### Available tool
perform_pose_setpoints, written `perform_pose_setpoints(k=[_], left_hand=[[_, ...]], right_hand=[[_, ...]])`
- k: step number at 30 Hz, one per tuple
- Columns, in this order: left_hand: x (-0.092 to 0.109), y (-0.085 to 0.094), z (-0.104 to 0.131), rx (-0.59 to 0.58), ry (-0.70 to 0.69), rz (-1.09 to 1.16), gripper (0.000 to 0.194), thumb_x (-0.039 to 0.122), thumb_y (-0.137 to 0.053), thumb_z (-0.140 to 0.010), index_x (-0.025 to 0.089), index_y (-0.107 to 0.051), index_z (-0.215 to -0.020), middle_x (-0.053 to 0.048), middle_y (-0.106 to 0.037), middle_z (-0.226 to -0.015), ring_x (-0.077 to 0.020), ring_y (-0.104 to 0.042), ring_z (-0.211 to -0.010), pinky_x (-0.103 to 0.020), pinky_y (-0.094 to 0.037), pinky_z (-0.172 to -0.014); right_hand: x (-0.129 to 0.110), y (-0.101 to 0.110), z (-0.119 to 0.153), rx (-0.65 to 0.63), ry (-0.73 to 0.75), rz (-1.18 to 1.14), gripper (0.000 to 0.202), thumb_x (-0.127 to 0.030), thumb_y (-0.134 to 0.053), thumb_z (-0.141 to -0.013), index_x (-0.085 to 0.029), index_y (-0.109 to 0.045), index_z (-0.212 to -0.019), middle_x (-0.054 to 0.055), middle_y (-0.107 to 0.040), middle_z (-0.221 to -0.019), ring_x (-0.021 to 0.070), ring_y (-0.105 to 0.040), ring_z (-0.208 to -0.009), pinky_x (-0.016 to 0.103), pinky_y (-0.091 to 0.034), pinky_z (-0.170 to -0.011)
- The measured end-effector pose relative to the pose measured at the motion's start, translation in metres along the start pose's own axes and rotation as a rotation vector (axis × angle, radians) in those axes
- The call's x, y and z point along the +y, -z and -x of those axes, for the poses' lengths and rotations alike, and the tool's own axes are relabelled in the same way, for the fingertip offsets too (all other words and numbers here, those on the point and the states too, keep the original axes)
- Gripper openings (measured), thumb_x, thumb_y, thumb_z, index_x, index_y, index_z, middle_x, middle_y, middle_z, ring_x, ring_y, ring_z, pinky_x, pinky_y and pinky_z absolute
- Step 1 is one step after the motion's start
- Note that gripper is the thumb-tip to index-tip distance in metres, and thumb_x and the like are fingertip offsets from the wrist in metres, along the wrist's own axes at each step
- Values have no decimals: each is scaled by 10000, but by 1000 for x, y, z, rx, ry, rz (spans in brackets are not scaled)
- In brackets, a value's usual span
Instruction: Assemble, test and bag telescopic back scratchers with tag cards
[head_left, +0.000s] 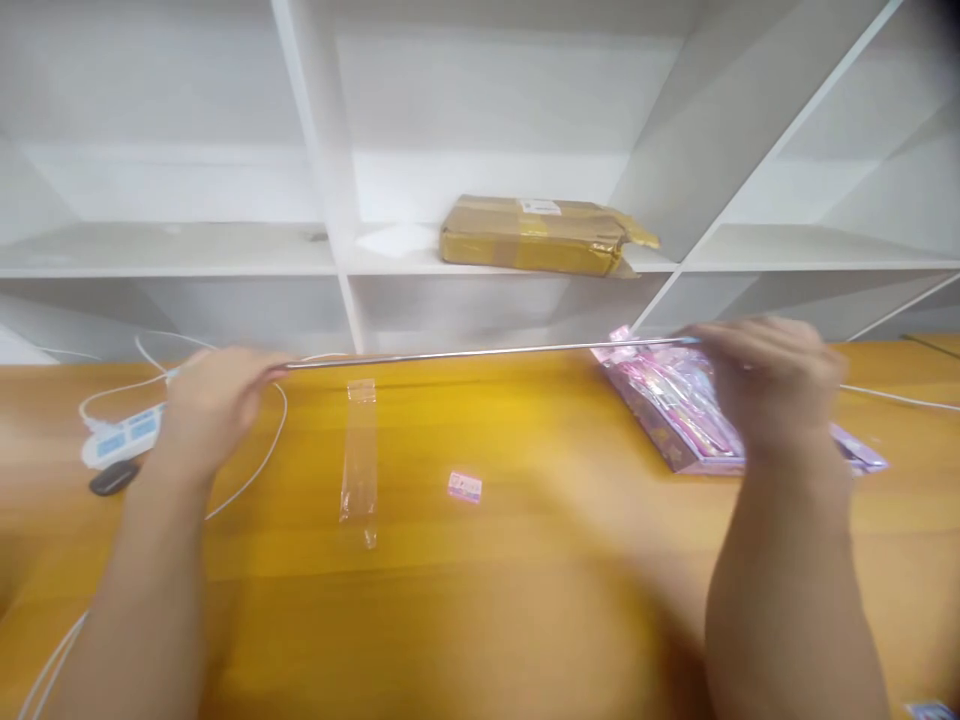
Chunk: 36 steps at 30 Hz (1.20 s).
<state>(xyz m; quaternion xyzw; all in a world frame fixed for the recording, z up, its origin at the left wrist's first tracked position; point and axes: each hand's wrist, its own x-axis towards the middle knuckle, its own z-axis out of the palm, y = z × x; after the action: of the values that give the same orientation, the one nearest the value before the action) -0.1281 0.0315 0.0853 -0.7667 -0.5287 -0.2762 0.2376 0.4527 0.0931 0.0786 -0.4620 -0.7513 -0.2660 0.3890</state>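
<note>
A thin metallic rod (480,352) stretches level across the view, above the back edge of the wooden table (525,600). Its left end is pinched in my left hand (217,405); its right end is in my right hand (772,380), which is somewhat blurred. Below the rod, a clear narrow plastic sleeve (361,450) lies flat on the table, with a small pink card (465,487) to its right. Behind and left of my right hand, pink and purple packages (675,405) rest on the table, partly covered by that hand.
A white power strip (124,437) with cables and a black object (113,478) lie at the left. White shelving (187,272) stands behind the table, holding a torn brown taped box (532,235). Another cable (900,398) runs at the right.
</note>
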Motion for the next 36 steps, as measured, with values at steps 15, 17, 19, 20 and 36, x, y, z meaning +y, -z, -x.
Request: perform_pose_setpoints(k=[15,17,19,20,36], left_hand=[[15,-7,-10,-291,44,135,325,506,-548,-1030,247,-669,-875,-52,-713,-853,-248,-627,-851,-365,-443,-751],[24,-2,-12,-261,63,72,374,518,-562,-1023,242,-580,-771,-41,-647,-743,-244,-574,-796,-360,-406,-712],[33,3,-13,-227,95,5,435,524,-584,-1010,239,-473,-700,-29,-579,-676,-239,-532,-780,-352,-372,-691],[37,7,-13,-223,109,-19,456,530,-586,-1007,238,-436,-690,-25,-558,-667,-238,-522,-790,-347,-361,-688],[54,35,-17,-187,160,-27,394,472,-556,-1047,216,-453,-766,9,-476,-737,-171,-473,-767,-291,-324,-670]], right_hand=[[42,14,18,-192,-456,30,190,-163,-637,-931,-240,-777,-1034,91,-780,-1032,206,-721,-941,283,-498,-810],[47,16,19,-223,-526,69,235,-107,-666,-904,-242,-787,-1053,79,-784,-1019,187,-729,-944,261,-497,-805],[49,17,19,-216,-596,130,262,-73,-669,-899,-227,-798,-1067,79,-783,-999,175,-729,-940,255,-493,-799],[50,18,18,-209,-620,158,262,-68,-671,-901,-215,-803,-1074,86,-781,-994,175,-725,-943,260,-490,-804],[34,15,2,-172,-617,342,234,-190,-706,-929,-121,-801,-1131,115,-691,-881,192,-584,-803,355,-401,-771]])
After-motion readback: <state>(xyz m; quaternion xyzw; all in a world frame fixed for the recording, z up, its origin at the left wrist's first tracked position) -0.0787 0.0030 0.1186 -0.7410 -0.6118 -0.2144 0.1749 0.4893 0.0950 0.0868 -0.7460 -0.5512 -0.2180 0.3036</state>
